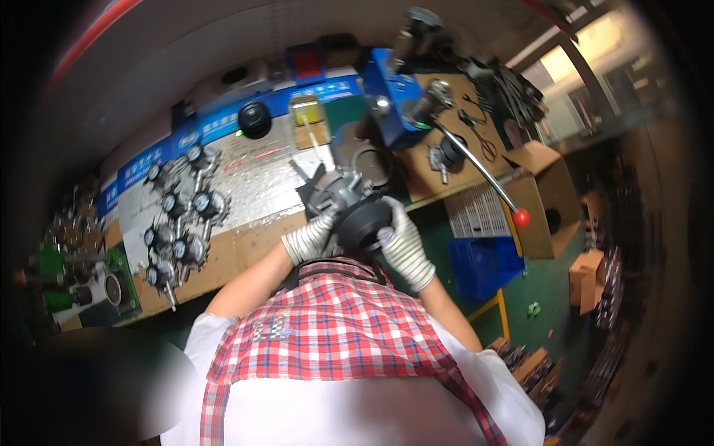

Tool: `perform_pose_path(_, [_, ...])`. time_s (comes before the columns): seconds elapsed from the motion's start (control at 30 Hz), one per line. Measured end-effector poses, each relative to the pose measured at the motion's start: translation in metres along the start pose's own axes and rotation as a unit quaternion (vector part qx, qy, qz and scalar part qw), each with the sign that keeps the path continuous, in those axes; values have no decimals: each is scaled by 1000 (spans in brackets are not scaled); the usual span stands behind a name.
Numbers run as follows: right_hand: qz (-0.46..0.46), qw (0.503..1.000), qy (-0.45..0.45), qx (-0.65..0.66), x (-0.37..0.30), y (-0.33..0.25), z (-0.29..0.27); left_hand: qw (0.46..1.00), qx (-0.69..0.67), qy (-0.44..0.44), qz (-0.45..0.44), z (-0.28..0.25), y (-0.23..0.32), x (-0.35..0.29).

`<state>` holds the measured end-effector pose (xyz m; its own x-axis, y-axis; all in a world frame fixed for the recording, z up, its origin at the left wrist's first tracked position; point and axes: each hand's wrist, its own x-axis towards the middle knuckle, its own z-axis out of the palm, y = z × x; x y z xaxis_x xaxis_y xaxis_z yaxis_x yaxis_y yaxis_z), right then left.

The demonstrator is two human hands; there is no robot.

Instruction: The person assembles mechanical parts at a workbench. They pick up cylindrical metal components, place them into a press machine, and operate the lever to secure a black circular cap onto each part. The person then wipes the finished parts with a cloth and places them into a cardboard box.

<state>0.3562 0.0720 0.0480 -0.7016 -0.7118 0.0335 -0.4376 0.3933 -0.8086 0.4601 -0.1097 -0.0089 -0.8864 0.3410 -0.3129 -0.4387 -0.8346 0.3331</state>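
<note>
Both my hands wear striped white work gloves and meet at the bench's front edge. My left hand is closed at the near left side of a silver metal casting with pipe-like stubs. My right hand wraps round the right side of a black, round, cup-like part. This black part sits against the near side of the casting; whether they are joined I cannot tell. Some fingers are hidden behind the black part. To the left stand several similar metal castings with round, dark-centred tops.
A blue lever press stands at the right, its red-knobbed handle reaching over the bench edge. A black round part and a yellow container lie at the back. Below right are a blue bin and an open carton.
</note>
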Motion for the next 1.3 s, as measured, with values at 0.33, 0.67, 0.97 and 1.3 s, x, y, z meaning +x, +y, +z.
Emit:
perform_pose_path(0.33, [330,929,141,85,79,219,-139,983,-28,152,101,-22,-4,12])
perform_pose_path(0.67, [228,834,375,334,214,342,-141,298,577,735,195,-172,51,-81])
perform_pose_path(0.97, [293,904,195,240,93,340,-87,423,607,669,-67,-177,137,-123])
perform_pose_path(1.3, [53,988,-97,-112,173,83,131,575,594,563,-8,-102,61,-113])
